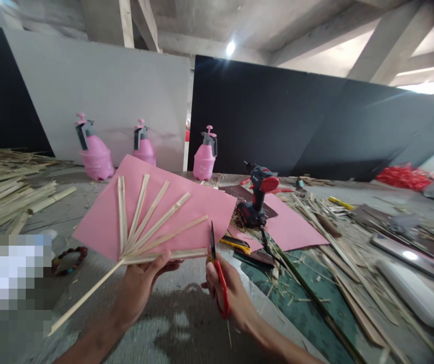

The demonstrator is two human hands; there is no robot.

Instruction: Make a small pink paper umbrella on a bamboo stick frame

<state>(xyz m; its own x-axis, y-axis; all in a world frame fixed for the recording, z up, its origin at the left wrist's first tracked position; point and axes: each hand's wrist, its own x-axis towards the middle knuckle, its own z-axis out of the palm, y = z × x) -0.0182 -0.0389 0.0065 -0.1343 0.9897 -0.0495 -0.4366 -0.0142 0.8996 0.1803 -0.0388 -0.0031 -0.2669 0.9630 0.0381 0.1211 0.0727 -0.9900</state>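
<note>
My left hand [137, 289] grips the base of a bamboo fan frame [147, 215], whose several split ribs spread upward and whose long handle slants to the lower left. A pink paper sheet [99, 222] lies behind the ribs, and I cannot tell whether it is fixed to them. My right hand [227, 298] is shut around red-handled scissors [217, 270]. Their narrow dark blades point up, with the tips beside the sheet's lower edge, close to the lowest rib.
A red and dark blue cordless drill [258, 197] stands among bamboo scraps on the right. A yellow utility knife [235, 245] lies nearby, beside a green cutting mat [300, 288]. Bamboo strips [8, 194] are heaped at left. Several pink pump sprayers [143, 145] stand behind.
</note>
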